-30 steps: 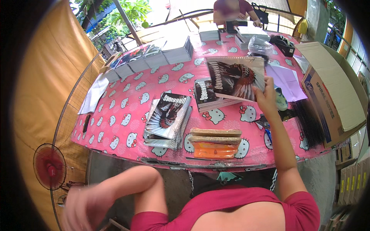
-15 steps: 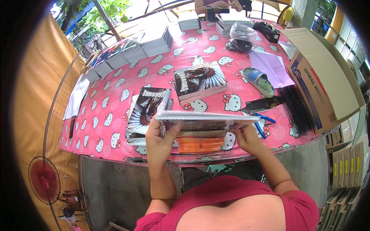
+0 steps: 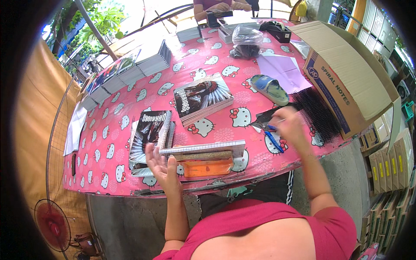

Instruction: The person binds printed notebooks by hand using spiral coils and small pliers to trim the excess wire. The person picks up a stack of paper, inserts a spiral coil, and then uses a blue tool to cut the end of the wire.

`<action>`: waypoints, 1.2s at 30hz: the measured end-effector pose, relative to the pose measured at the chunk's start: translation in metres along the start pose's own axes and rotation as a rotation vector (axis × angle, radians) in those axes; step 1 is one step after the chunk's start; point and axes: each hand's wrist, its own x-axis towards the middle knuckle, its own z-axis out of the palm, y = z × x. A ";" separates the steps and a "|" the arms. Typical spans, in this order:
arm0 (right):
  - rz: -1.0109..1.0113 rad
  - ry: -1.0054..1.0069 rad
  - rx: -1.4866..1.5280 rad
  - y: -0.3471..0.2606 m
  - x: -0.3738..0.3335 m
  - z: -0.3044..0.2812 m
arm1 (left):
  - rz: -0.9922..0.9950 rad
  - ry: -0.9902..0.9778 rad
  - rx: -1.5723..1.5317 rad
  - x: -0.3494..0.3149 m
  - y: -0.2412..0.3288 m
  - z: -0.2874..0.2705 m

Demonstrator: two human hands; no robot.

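A white-paged notebook (image 3: 216, 147) lies edge-on at the table's near side, behind a brown wooden bar (image 3: 203, 157) and an orange block (image 3: 207, 168). Beside its left end is my left hand (image 3: 164, 169), palm up with fingers apart and nothing held. My right hand (image 3: 289, 128) hovers over a pair of blue-handled pliers (image 3: 274, 142), its fingers curled and partly blurred. Whether they touch a handle is unclear. Left of the notebook sits a small stack of spiral notebooks (image 3: 149, 134) with dark covers; a second stack (image 3: 203, 96) lies farther back.
Black plastic spiral coils (image 3: 318, 112) lie beside a large cardboard box (image 3: 346, 73) at the right. Nearby are a slipper (image 3: 269, 89) and purple paper (image 3: 284, 71). Long notebook piles (image 3: 130, 71) line the far left. Another person's hands (image 3: 229, 6) are at the far end.
My right hand has left the notebook and moved to the pliers. My left hand has opened off the notebook, which has come down toward the wooden bar. The view has shifted.
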 end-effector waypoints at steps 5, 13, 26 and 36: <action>0.537 -0.078 -0.629 0.098 0.032 -0.041 | 0.607 -0.130 0.600 -0.007 0.044 0.054; -0.193 0.143 -0.017 -0.011 0.012 -0.032 | 0.624 -0.641 1.006 -0.019 0.043 0.091; -0.223 -0.087 0.372 -0.101 -0.010 -0.025 | 0.560 -0.481 0.608 -0.013 0.041 0.095; -0.119 -0.206 0.428 -0.103 -0.001 -0.010 | 0.445 -0.445 0.608 -0.014 0.041 0.098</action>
